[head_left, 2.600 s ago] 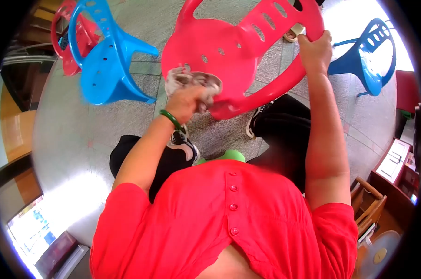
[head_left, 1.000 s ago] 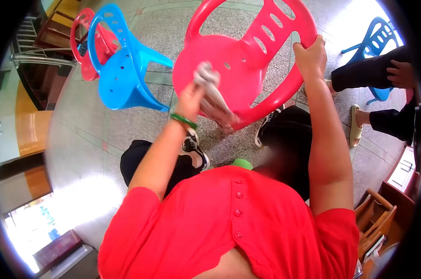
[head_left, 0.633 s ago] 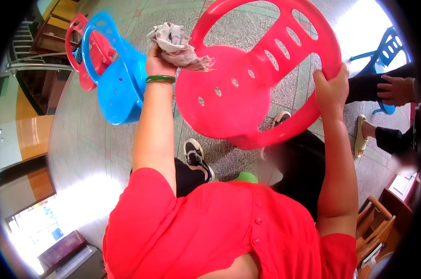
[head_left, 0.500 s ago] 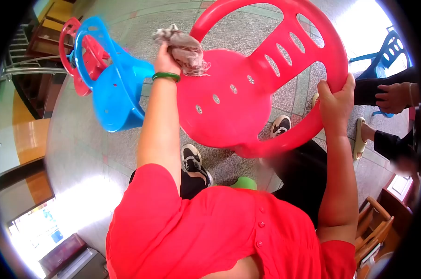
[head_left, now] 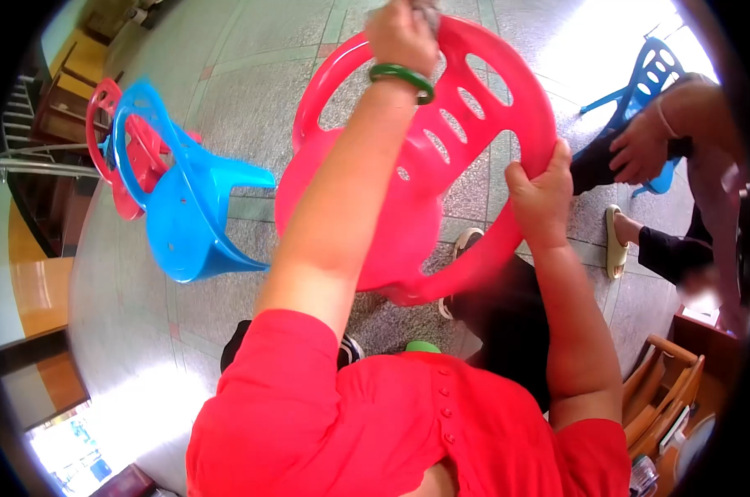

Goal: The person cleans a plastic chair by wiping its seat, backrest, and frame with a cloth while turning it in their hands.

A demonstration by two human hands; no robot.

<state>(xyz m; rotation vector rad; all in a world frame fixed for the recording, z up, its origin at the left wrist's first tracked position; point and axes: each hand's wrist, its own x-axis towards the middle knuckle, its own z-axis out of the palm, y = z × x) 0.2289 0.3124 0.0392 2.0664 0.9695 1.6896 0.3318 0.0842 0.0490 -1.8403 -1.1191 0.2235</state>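
- Head view: the large red chair (head_left: 408, 219) is in front of the person, above the shoes, its slotted backrest towards the upper right.
- The left hand (head_left: 402, 37), above a green bangle (head_left: 401, 73), is closed around a greyish cloth (head_left: 428, 15) at the large red chair's upper rim; whether the cloth touches it, I cannot tell.
- The right hand (head_left: 544, 199) grips the right side of the large red chair's curved rim.
- As for progress, the cloth is up by the rim, off the seat; the left forearm hides part of that seat, and the surface does not show what is done or left.
- A blue chair (head_left: 180, 236) stands left of the large red chair; another person's hand (head_left: 642, 149) is to its right.
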